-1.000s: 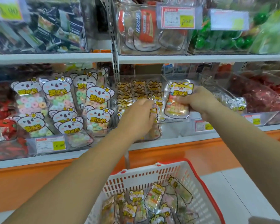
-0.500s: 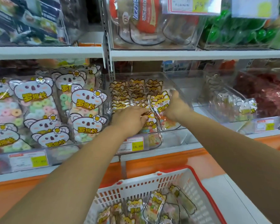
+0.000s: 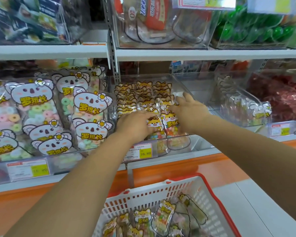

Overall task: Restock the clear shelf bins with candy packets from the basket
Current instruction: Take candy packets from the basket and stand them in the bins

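A clear shelf bin [image 3: 186, 88] holds several rows of fox-face candy packets [image 3: 143, 96]. My left hand [image 3: 135, 124] lies on the front row, its fingers curled over the top of a front candy packet [image 3: 154, 124]. My right hand [image 3: 189, 110] is just to the right, fingers spread, touching the neighbouring fox-face packet [image 3: 172, 124] at the bin's front right. Below, the white basket [image 3: 161, 190] with a red rim holds several more fox-face packets [image 3: 166, 212].
A bin of koala-face ring candy [image 3: 91, 106] stands to the left. On the right are a nearly bare bin [image 3: 260, 112] and a red-candy bin [image 3: 284, 98]. A price label [image 3: 140, 153] hangs below. The upper shelf [image 3: 195, 54] overhangs closely.
My right hand carried a packet leftward into the fox-face bin and has spread its fingers over it. My left hand stayed on the front row. The view moved closer and left.
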### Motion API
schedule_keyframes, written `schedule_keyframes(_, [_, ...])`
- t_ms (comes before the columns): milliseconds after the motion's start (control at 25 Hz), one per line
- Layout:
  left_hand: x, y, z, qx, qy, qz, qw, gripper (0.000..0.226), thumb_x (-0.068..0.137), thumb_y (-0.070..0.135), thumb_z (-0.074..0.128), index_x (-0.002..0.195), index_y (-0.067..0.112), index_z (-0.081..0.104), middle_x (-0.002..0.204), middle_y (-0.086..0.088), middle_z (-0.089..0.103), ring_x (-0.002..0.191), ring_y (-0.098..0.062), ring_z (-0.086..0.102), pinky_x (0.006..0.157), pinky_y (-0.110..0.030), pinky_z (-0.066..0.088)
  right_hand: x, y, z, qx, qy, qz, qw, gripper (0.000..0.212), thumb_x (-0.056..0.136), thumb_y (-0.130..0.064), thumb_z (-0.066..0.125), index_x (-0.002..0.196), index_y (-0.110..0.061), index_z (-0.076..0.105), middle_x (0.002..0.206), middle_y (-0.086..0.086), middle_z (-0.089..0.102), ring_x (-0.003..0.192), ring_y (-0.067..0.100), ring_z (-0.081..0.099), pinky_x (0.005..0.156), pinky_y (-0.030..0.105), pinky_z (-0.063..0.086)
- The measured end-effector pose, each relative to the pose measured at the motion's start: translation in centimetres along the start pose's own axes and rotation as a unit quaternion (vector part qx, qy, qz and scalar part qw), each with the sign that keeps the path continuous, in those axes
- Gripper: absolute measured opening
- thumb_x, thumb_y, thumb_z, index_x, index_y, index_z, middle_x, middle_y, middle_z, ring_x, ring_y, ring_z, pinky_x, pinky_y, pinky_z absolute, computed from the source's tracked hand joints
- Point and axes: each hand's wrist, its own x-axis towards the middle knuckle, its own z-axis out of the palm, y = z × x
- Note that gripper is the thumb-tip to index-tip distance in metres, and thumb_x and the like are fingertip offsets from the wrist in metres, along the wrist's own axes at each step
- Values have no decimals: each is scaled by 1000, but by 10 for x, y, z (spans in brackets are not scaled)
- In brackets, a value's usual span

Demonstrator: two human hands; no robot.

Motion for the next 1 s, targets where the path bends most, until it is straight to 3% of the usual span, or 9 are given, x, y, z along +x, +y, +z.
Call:
schedule_keyframes(120, [-1, -1, -1, -7, 7, -7, 1000, 52, 89, 49, 62, 139, 46, 46, 151, 12, 42, 137, -15, 39, 107, -36, 34, 9, 0, -4, -131, -38, 7, 991, 68, 83, -45, 67, 141, -26, 36, 145, 6, 36, 139, 32, 18, 110, 55, 24])
schedule_keyframes(200, [-1, -2, 0, -13, 11, -11, 1000, 50, 89, 47, 63, 137, 47, 48, 149, 13, 44, 136, -14, 40, 107, -35, 34, 16, -1, -7, -159, -48, 22, 986, 69, 84, -46, 65, 143, -24, 34, 147, 9, 35, 141, 34, 17, 110, 63, 14])
schedule_keyframes(480, [0, -3, 2, -23, 21, -22, 999, 46, 87, 43, 68, 131, 40, 55, 140, 15, 52, 128, -13, 48, 100, -33, 38, 18, -13, -2, -168, -16, 49, 984, 69, 87, -34, 58, 145, -16, 27, 148, 15, 34, 144, 40, 10, 111, 69, 11])
schedule_keyframes(680, [-1, -3, 1, -28, 31, -23, 999, 45, 87, 42, 68, 130, 40, 55, 134, 17, 56, 123, -13, 51, 98, -33, 39, 20, -2, -13, -75, -89, 0, 993, 104, 66, -74, 65, 146, -24, 23, 155, 11, 20, 146, 38, 2, 109, 72, -2])
schedule_keyframes(760, [-1, -3, 2, -27, 31, -22, 999, 45, 87, 43, 68, 130, 40, 55, 133, 16, 57, 122, -13, 51, 97, -33, 39, 19, -7, -11, -102, -108, 0, 989, 97, 66, -80, 60, 143, -26, 34, 156, 10, 19, 147, 39, -2, 107, 75, -3])
schedule_keyframes(880, [-2, -2, 2, -26, 30, -20, 999, 45, 87, 43, 68, 130, 39, 55, 134, 15, 56, 124, -14, 51, 99, -34, 39, 15, -10, -17, -127, -131, -1, 983, 69, 75, -74, 58, 125, -27, 57, 154, 9, 24, 147, 37, -1, 105, 77, -2])
schedule_keyframes(1000, [-1, -3, 2, -30, 30, -20, 999, 45, 87, 41, 67, 130, 37, 56, 133, 13, 57, 123, -15, 51, 100, -35, 38, 16, -1, -37, -115, -178, 10, 977, 57, 82, -66, 59, 118, -22, 60, 151, 5, 32, 147, 35, 4, 106, 77, 2])
